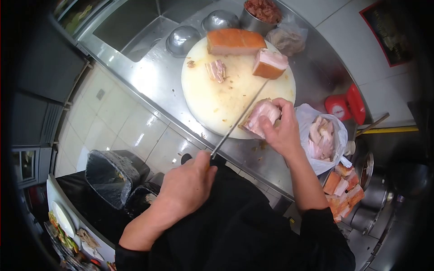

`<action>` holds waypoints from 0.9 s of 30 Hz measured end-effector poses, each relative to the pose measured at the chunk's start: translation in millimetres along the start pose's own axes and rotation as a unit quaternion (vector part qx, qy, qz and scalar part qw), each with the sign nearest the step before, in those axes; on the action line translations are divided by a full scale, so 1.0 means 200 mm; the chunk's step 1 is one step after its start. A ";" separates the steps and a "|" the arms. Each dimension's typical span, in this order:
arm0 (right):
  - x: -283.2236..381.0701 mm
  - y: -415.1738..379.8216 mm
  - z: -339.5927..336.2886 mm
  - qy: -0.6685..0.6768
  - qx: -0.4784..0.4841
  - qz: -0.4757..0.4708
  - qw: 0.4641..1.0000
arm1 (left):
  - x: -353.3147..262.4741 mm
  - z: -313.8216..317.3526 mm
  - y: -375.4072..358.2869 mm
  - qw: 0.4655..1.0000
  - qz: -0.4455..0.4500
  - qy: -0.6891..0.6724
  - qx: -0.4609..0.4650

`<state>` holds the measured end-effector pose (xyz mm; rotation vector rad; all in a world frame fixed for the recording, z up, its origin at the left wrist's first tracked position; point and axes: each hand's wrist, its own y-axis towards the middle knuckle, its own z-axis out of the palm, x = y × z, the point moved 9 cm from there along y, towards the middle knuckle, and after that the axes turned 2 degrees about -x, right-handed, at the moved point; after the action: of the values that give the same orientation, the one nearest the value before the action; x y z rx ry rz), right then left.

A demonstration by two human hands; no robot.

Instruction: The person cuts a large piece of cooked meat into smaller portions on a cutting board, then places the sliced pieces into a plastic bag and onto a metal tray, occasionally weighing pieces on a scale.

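Note:
My right hand [187, 183] is closed on the handle of a long knife [239, 118], whose blade slants up across the round white cutting board [199, 97]. At the board's lower right edge, my left hand [282, 128] holds a chunk of pork [261, 118] between thumb and fingers, beside the blade. A large block of pork with orange-brown skin [237, 41] lies at the board's top. Near the knife tip sits a smaller block [270, 64]. Some thin slices [216, 71] lie on the board's left half.
Two metal bowls [182, 40] and a pot of chopped meat [262, 12] stand behind the board. To the right are a plastic bag of meat pieces [322, 137], a red scale [346, 106] and more pork blocks [346, 189]. A lined bin [108, 178] is at the lower left.

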<state>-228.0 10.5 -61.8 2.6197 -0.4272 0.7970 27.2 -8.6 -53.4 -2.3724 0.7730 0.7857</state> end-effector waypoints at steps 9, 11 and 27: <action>0.04 0.05 0.04 -0.013 0.028 -0.070 0.997 | -0.12 0.00 0.00 0.997 -0.006 0.067 0.026; 0.04 0.05 0.04 -0.012 0.025 -0.061 0.998 | -0.11 -0.01 -0.04 0.995 -0.027 0.078 0.054; 0.01 0.05 0.07 0.022 0.014 -0.061 0.998 | -0.17 0.15 0.38 0.992 -0.033 0.084 0.087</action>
<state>-223.2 -5.1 -68.8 2.6194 -0.2429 0.8236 -54.8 -30.9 -74.4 -2.3133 0.7918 0.4745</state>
